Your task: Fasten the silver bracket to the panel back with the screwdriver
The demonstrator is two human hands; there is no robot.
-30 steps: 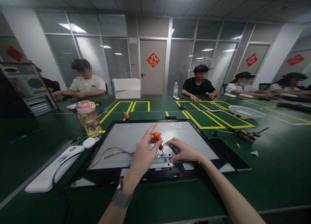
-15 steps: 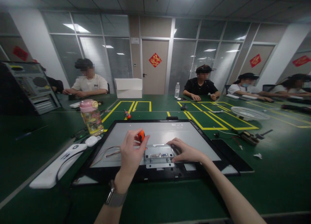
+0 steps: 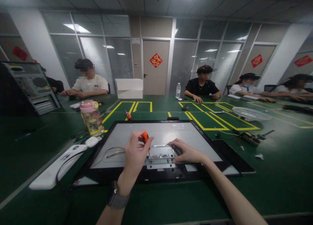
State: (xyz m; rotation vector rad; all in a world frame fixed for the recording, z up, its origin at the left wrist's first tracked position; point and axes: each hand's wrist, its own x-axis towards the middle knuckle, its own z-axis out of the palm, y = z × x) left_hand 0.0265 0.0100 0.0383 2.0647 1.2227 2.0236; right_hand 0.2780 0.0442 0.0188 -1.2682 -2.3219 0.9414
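Observation:
A flat monitor panel (image 3: 137,130) lies face down on the green table, its grey metal back up and a black frame around it. A small metal bracket plate (image 3: 160,156) sits near its front edge. My left hand (image 3: 134,156) grips an orange-handled screwdriver (image 3: 145,137), held upright with its tip on the left end of the bracket. My right hand (image 3: 186,151) rests on the right end of the bracket, fingers pressed flat on it. Thin coloured wires (image 3: 110,152) run across the panel's left part.
A white stand piece (image 3: 56,168) with a black cable lies left of the panel, a pink-lidded bottle (image 3: 91,117) behind it. A computer case (image 3: 31,86) stands far left. Small parts (image 3: 246,137) lie to the right. Several people sit at the far side.
My left hand moved left from the bracket's middle to its left end, closed round the screwdriver, and tilted it slightly. My right hand stayed put.

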